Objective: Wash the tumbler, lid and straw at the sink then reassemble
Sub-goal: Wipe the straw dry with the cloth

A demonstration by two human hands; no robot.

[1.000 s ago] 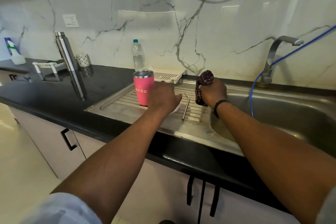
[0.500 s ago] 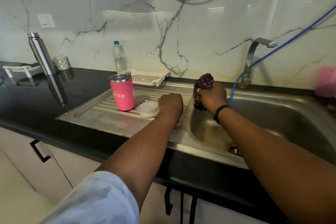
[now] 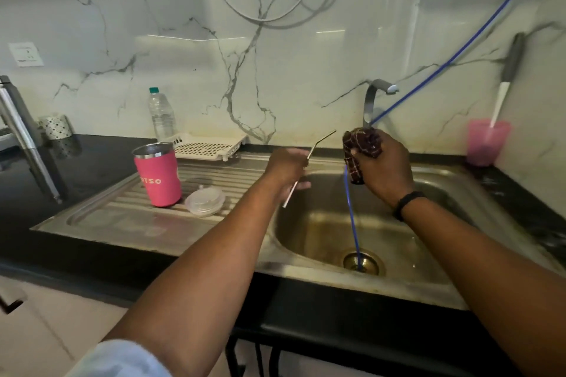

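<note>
A pink tumbler (image 3: 158, 177) stands upright on the steel drainboard (image 3: 116, 217), its metal rim open at the top. The clear plastic lid (image 3: 204, 201) lies beside it on the right. My left hand (image 3: 286, 167) grips a bent metal straw (image 3: 320, 141) over the left edge of the sink basin (image 3: 321, 223), the bent end pointing up and right. My right hand (image 3: 382, 167) holds a dark patterned cloth (image 3: 360, 147) above the basin, just right of the straw.
The tap (image 3: 372, 101) rises behind the basin, and a blue hose (image 3: 352, 217) runs down into the drain. A white perforated tray (image 3: 211, 147), a water bottle (image 3: 160, 115) and a steel flask (image 3: 18, 119) stand at the left; a pink cup (image 3: 487, 142) at the right.
My left hand has picked the straw up off the drainboard and lifted it toward the basin. My right hand with the cloth has moved over the basin. The view has shifted right.
</note>
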